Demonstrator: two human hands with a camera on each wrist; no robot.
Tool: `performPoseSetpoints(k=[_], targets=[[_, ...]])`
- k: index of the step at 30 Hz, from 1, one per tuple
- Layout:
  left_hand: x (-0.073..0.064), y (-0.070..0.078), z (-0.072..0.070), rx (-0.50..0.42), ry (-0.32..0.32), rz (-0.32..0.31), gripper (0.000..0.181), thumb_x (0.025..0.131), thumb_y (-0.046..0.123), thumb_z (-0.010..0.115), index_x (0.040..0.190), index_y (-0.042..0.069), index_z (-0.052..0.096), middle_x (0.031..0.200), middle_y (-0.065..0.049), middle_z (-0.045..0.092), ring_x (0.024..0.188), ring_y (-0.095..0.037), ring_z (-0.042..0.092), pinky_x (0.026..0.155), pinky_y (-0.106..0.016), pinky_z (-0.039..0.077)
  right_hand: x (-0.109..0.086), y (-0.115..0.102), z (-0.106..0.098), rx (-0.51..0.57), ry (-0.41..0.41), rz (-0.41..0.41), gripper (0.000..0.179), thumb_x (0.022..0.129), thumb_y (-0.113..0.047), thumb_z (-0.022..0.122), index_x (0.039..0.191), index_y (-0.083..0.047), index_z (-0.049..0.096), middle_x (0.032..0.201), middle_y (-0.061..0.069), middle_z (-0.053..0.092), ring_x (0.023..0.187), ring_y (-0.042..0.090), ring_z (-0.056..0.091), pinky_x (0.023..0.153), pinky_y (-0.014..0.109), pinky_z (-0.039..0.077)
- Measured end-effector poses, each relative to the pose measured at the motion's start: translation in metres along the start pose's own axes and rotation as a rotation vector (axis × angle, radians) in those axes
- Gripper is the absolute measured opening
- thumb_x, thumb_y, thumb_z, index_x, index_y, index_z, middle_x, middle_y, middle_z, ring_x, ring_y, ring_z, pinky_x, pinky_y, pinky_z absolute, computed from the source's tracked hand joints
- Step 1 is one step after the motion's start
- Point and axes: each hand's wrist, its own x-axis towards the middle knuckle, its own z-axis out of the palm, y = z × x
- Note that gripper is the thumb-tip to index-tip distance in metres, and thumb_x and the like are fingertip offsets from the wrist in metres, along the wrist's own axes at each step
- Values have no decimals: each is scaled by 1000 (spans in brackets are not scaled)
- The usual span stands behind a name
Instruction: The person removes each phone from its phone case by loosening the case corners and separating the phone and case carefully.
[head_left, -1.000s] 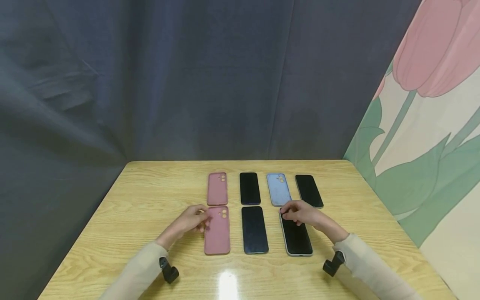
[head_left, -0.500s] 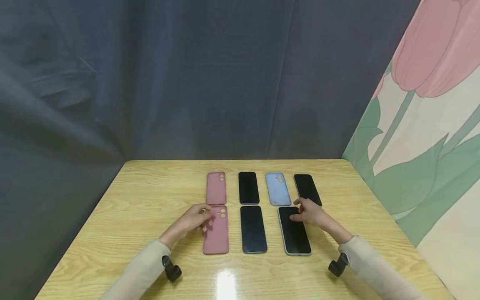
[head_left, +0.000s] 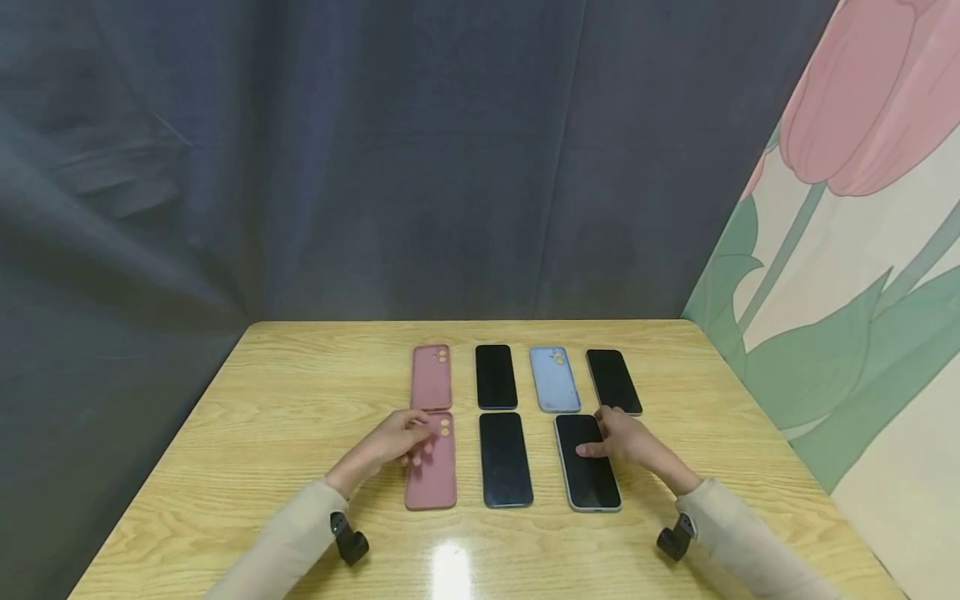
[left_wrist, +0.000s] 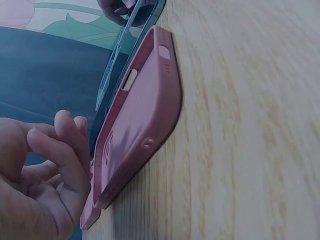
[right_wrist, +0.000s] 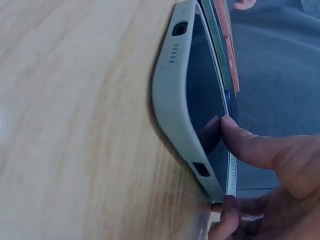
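My right hand (head_left: 630,440) is at the right long edge of a black-screened phone (head_left: 588,479) in a pale case (right_wrist: 172,95). In the right wrist view the thumb (right_wrist: 240,137) lies on the screen while the other fingers curl at the case's edge. My left hand (head_left: 396,437) hovers at the upper left of the nearer pink phone case (head_left: 431,483), overlapping it in the head view. Its fingers (left_wrist: 70,160) hang loosely curled with nothing between them. This case lies with its hollow inside facing up, camera holes at the far end.
Between the hands lies a dark phone (head_left: 505,460). A back row holds another pink case (head_left: 431,379), a black phone (head_left: 496,377), a blue case (head_left: 555,381) and a second black phone (head_left: 613,379). Beyond the wooden table (head_left: 315,358) hangs a dark curtain (head_left: 420,167).
My right hand has shifted from the cased phone's top end to its right edge, thumb coming over the screen. My left hand has drifted slightly right over the pink case.
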Motion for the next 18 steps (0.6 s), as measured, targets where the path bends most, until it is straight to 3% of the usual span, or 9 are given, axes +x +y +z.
performPoseSetpoints(k=[9, 18], targets=[[2, 0, 1, 4, -9, -2, 28, 104, 17, 50, 120, -5, 58, 82, -12, 65, 55, -9, 54, 49, -20, 41, 4, -1, -1, 10, 27, 36, 77, 73, -30, 89, 121, 17, 50, 96, 17, 57, 83, 29, 55, 72, 42, 52], [3, -1, 2, -10, -46, 9, 28, 104, 16, 50, 120, -6, 58, 78, -7, 64, 54, -9, 55, 48, -19, 42, 6, 0, 0, 76, 82, 70, 72, 68, -24, 93, 113, 14, 52, 89, 13, 51, 79, 27, 50, 65, 36, 45]])
